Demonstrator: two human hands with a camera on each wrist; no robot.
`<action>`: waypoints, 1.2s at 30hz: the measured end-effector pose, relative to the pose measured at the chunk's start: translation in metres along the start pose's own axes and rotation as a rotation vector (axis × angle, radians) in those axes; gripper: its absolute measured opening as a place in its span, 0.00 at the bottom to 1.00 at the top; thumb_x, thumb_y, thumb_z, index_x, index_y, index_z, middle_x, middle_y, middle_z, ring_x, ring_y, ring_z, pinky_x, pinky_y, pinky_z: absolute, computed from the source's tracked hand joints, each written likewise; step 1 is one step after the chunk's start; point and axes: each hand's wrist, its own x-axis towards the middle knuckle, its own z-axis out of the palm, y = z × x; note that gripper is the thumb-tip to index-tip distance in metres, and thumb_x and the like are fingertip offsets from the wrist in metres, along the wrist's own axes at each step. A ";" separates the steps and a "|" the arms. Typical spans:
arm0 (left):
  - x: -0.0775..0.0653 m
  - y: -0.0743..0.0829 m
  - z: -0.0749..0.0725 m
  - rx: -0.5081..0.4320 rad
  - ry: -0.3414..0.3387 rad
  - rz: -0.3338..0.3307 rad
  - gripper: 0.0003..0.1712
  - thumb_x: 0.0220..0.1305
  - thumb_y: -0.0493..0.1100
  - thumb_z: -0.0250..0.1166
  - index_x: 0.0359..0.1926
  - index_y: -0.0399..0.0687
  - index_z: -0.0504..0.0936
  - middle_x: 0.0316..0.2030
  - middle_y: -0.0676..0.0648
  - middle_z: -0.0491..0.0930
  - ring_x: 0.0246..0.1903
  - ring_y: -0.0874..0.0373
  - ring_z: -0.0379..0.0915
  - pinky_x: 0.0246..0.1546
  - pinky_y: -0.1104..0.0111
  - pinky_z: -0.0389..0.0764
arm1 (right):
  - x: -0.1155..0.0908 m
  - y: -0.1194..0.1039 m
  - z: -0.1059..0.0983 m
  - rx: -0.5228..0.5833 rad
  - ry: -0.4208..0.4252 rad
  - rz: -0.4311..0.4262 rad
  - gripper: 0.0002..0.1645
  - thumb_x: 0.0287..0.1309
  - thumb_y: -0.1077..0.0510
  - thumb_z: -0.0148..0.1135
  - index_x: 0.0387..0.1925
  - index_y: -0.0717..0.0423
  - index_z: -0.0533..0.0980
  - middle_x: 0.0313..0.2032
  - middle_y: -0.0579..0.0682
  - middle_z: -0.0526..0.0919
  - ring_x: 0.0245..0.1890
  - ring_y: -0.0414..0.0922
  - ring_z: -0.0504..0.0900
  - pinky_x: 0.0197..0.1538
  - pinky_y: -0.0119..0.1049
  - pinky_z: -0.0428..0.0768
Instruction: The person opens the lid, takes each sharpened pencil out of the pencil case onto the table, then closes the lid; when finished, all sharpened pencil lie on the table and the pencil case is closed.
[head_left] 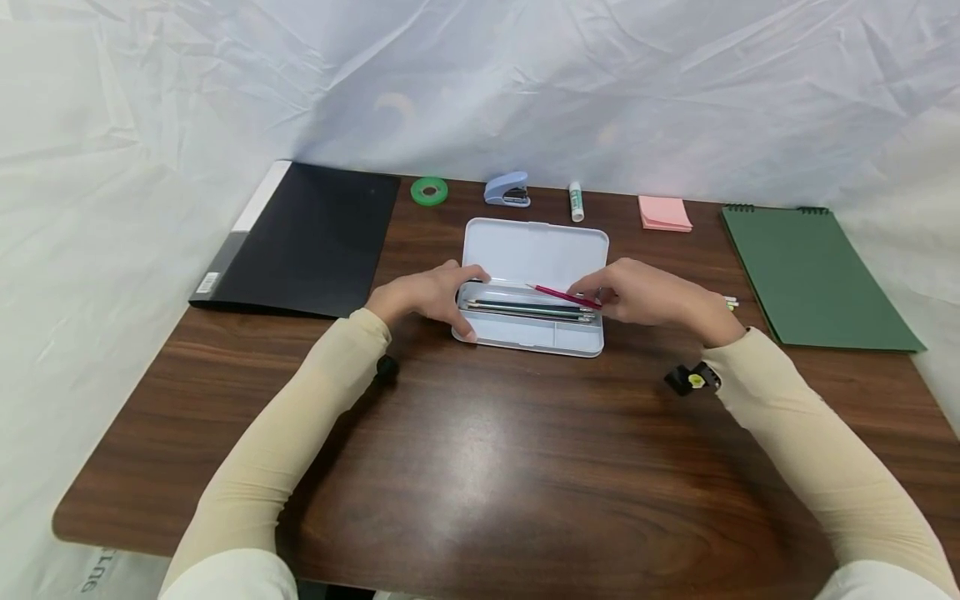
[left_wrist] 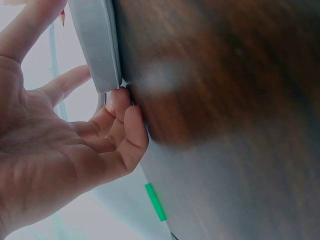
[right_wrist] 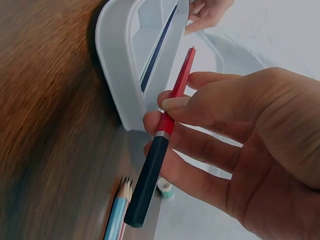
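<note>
A white pencil case (head_left: 536, 333) lies on the table with its lid (head_left: 536, 250) raised at the back. Several dark pencils (head_left: 525, 310) lie lengthwise inside. My left hand (head_left: 423, 296) holds the left end of the case, thumb at the front edge and index finger toward the hinge. In the left wrist view the other fingers of that hand (left_wrist: 75, 135) curl at the corner of the case. My right hand (head_left: 648, 293) pinches a red pencil (head_left: 558, 294) with a dark rear end over the case's right side. Its point faces left.
A black folder (head_left: 307, 233) lies left. Along the back are green tape (head_left: 429, 192), a blue stapler (head_left: 506, 190), a glue stick (head_left: 576, 202) and pink sticky notes (head_left: 663, 213). A green spiral pad (head_left: 821, 279) lies right. Several pencils (right_wrist: 119, 210) lie beyond my right hand.
</note>
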 end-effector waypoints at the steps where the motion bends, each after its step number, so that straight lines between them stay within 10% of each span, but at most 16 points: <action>1: 0.000 0.000 0.000 0.000 -0.001 0.000 0.54 0.50 0.55 0.79 0.74 0.62 0.58 0.62 0.40 0.62 0.59 0.48 0.63 0.62 0.53 0.68 | -0.002 0.000 0.000 0.015 -0.001 0.005 0.27 0.56 0.75 0.60 0.56 0.55 0.81 0.48 0.53 0.87 0.39 0.44 0.83 0.41 0.42 0.80; 36: 0.000 0.000 0.000 0.008 0.004 0.010 0.55 0.50 0.55 0.79 0.75 0.62 0.58 0.62 0.40 0.62 0.58 0.48 0.65 0.60 0.53 0.69 | -0.072 0.059 -0.011 0.021 -0.031 0.184 0.26 0.54 0.74 0.64 0.55 0.58 0.81 0.51 0.58 0.85 0.44 0.48 0.83 0.38 0.39 0.78</action>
